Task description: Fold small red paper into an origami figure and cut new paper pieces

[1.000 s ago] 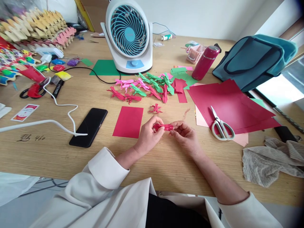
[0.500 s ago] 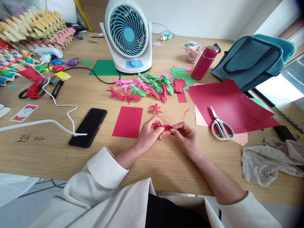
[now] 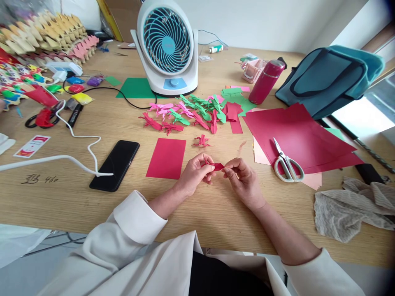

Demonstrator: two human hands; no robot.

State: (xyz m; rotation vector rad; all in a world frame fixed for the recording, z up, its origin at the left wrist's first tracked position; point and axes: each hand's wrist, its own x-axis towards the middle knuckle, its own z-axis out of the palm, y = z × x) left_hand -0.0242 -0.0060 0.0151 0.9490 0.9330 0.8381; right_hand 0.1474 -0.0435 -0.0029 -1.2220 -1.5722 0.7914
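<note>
Head view, left hand: your left hand (image 3: pixel 195 174) pinches one end of the folded red paper (image 3: pixel 217 166)
Head view, right hand: your right hand (image 3: pixel 243 181) grips its right end between the fingers
Folded paper: above the tabletop (image 3: pixel 216 213), right of the red sheet (image 3: pixel 166 158)

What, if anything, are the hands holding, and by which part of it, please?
A folded red paper piece: the left hand pinches its left end, the right hand its right tip.
</note>
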